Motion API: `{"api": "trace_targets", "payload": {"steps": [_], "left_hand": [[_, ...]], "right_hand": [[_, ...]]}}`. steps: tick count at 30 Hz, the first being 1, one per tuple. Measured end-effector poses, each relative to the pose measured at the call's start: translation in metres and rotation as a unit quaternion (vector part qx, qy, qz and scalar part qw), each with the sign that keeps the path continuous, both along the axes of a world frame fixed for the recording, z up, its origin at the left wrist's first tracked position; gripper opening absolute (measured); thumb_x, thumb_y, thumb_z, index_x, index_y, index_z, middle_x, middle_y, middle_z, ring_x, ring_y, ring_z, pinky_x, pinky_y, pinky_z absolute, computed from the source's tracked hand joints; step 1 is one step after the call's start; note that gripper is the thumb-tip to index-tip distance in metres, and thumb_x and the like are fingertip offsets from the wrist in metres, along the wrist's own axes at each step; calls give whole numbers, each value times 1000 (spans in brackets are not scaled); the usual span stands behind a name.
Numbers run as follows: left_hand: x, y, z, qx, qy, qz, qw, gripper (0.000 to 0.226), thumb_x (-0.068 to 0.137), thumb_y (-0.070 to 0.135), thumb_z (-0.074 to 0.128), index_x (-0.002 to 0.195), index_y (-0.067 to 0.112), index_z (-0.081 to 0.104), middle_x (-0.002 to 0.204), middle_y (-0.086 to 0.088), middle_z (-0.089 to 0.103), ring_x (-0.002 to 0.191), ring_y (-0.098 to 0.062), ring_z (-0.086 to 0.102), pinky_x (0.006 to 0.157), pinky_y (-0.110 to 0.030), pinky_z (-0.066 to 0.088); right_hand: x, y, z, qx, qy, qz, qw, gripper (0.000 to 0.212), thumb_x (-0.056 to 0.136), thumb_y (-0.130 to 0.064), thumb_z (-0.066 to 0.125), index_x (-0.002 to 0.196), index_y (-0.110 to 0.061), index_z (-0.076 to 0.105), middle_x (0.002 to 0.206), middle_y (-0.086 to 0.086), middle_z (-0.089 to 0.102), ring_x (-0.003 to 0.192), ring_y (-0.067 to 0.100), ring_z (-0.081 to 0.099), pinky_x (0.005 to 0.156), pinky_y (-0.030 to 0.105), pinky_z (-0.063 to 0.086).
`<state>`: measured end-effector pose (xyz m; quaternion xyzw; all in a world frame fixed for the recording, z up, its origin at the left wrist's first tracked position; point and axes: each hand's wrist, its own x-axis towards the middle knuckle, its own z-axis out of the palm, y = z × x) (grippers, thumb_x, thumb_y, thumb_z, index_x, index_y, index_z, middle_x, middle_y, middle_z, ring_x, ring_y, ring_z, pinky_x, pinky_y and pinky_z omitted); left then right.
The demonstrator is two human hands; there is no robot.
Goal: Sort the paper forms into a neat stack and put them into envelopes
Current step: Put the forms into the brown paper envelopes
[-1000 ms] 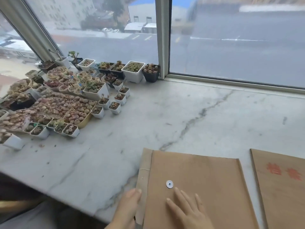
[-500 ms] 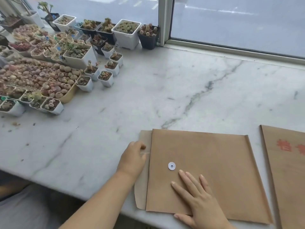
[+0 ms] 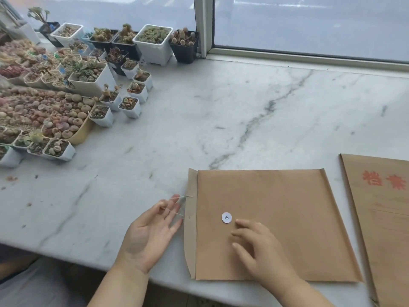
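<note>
The marble surface (image 3: 221, 107) carries a crowd of potted succulents (image 3: 73, 85) at your far left. Your brown envelope (image 3: 287, 218) lies flat near the front edge, long axis running left to right, flap (image 3: 190, 229) pointing left and unfolded. A second envelope (image 3: 385, 218) with red characters lies just right of it. Your right hand (image 3: 261, 247) rests on the first envelope, fingers loosely bent, grip holding nothing. Your left hand (image 3: 150, 231), palm up, has its grip open, with the thin string (image 3: 177, 199) looped over the fingers. The white disc (image 3: 226, 217) sits beside your right fingertips.

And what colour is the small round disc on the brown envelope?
White, with a metal rivet at its centre: the disc on the brown envelope, head view.
</note>
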<state>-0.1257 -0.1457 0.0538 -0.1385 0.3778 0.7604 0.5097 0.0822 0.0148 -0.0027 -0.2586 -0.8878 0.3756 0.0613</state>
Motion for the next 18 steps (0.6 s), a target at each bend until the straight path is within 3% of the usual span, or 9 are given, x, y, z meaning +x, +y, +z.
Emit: {"api": "trace_targets", "payload": {"steps": [2, 5, 7, 9, 11, 13, 16, 18], "left_hand": [[7, -5, 9, -10, 37, -9, 999, 39, 47, 25, 94, 74, 17, 68, 132, -4, 58, 132, -20, 46, 113, -48, 26], [11, -1, 32, -78, 179, -51, 979, 47, 45, 40, 93, 79, 18, 71, 136, 10, 56, 131, -1, 44, 112, -35, 26], [13, 7, 52, -103, 294, -109, 944, 30, 58, 42, 82, 76, 23, 67, 140, 19, 50, 128, 13, 38, 107, -26, 27], [18, 17, 65, -115, 390, -180, 896, 18, 66, 42, 69, 72, 26, 63, 142, 24, 44, 132, 15, 29, 104, -24, 28], [22, 26, 73, -109, 452, -218, 858, 13, 70, 41, 65, 71, 29, 63, 143, 24, 42, 138, 11, 21, 108, -28, 25], [22, 31, 72, -97, 457, -181, 865, 9, 73, 40, 65, 74, 31, 65, 142, 22, 45, 137, 7, 26, 108, -28, 26], [24, 31, 36, -162, 369, -40, 914, 10, 87, 27, 62, 94, 32, 66, 129, 17, 58, 125, 3, 48, 105, -26, 35], [35, 29, 0, -290, 362, -40, 885, 20, 94, 11, 55, 100, 29, 60, 118, 6, 64, 107, -5, 60, 101, -34, 44]], "right_hand": [[-20, 2, 11, -100, 17, -52, 993, 28, 82, -42, 56, 101, -28, 72, 110, -27, 62, 105, -3, 58, 93, 20, 46], [-58, -2, 31, -165, 38, -59, 984, 14, 84, -21, 70, 94, -31, 74, 83, -24, 65, 77, 3, 59, 73, 18, 47], [-81, -12, 43, -185, 46, -13, 982, 20, 81, -27, 73, 95, -41, 72, 76, -22, 62, 66, 4, 55, 68, 16, 44], [-97, -26, 50, -188, 40, 30, 981, 10, 79, -46, 63, 86, -42, 69, 75, -14, 63, 66, 7, 56, 69, 30, 49], [-103, -34, 52, -184, 50, 31, 981, 34, 80, -52, 47, 79, -24, 66, 77, -3, 64, 72, 11, 58, 71, 41, 51], [-100, -32, 53, -190, 78, -6, 979, 38, 82, -54, 42, 70, -25, 65, 74, -4, 65, 73, 10, 61, 74, 38, 52], [-80, -20, 51, -246, 131, -103, 955, 29, 89, -42, 48, 78, -27, 71, 73, -6, 70, 74, 5, 65, 72, 23, 51], [-60, -6, 41, -186, 120, -165, 961, 30, 90, -41, 45, 76, -29, 70, 73, -7, 68, 73, 6, 64, 66, 22, 49]]}}
